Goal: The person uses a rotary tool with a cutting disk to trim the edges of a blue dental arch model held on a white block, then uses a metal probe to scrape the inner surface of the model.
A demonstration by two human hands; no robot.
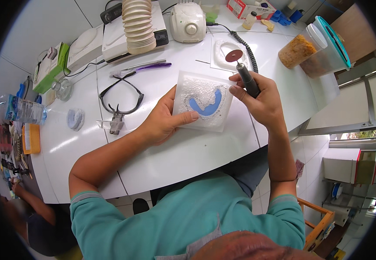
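Observation:
My left hand (164, 115) grips a square, clear plastic sheet (216, 125) by its left side, thumb on top. Moulded into it is a dental arch shape, a blue horseshoe (206, 109) surrounded by white, grainy material. In my right hand (263, 102) is a dark rotary handpiece (248, 80), pointing up and away from me. A reddish-brown cutting disc (234, 55) is mounted on its tip, held above the table and apart from the sheet. The thumb and fingertips of that hand also meet the sheet's upper right corner.
Safety glasses with loupes (117, 123) and a dental cast (75, 119) lie left. Behind stand a ribbed suction hose (138, 26), a control unit (188, 22) with coiled cord, and another cast (226, 52). Plastic tubs (298, 47) stand right. Another person's arm (34, 201) is lower left.

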